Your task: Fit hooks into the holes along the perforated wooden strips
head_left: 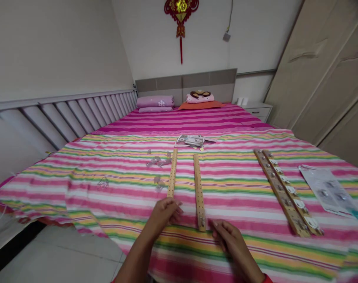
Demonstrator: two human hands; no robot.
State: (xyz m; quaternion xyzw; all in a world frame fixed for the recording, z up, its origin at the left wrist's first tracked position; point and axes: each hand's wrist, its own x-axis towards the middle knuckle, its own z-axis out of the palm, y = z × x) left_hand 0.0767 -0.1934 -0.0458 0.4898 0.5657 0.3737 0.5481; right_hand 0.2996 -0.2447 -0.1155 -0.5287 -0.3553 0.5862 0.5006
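Two perforated wooden strips lie side by side on a striped bedspread (232,184). My left hand (164,214) rests with fingers curled at the near end of the left strip (172,173); what it pinches, if anything, is hidden. My right hand (230,237) lies just right of the near end of the right strip (200,192), fingers bent and close together, near a small metal piece at that end. I cannot make out anything inside it.
A pair of strips with white fittings (287,190) lies at the right, next to a plastic blister pack (329,192). Small clear plastic pieces (158,162) and an opened pack (193,140) lie farther back. Pillows (155,102) sit at the headboard; a wardrobe (329,67) stands right.
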